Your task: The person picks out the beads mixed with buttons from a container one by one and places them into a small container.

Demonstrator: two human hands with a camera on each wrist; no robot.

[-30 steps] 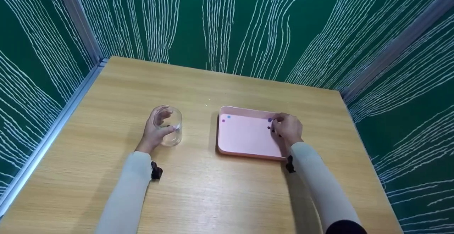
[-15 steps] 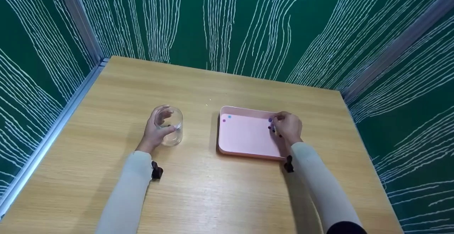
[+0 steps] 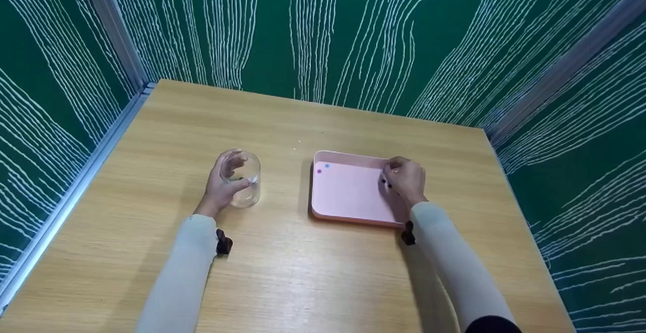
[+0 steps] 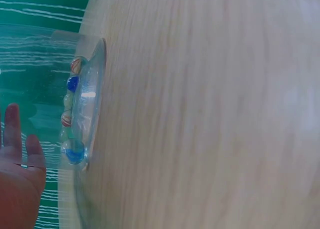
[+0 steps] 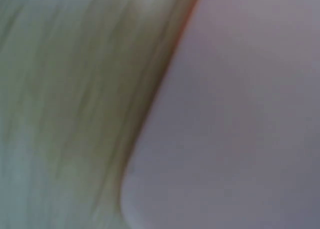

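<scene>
My left hand [image 3: 220,186] holds a clear glass jar [image 3: 247,191] upright on the table, thumb and fingers curled round its side. In the left wrist view, several glass marbles [image 4: 73,84], blue, pale and striped, lie at the bottom of that jar. My right hand [image 3: 410,179] is at the right end of a shallow pink tray [image 3: 353,191]. Its thumb and fingertips pinch together at a marble, which they largely hide. Dark marbles [image 3: 389,186] lie just under the hand. A purple marble [image 3: 319,171] and a light blue marble [image 3: 327,166] sit in the tray's far left corner.
The wooden table [image 3: 282,272] carries the jar on the left and the tray on the right. Tiny pale specks [image 3: 297,145] lie behind them. Green panels [image 3: 272,30] with white wavy lines stand round the table's far and side edges.
My right hand has shifted slightly left and away from me, and its fingertips now cover the blue marble that showed beside them. My left hand and the jar stay in place.
</scene>
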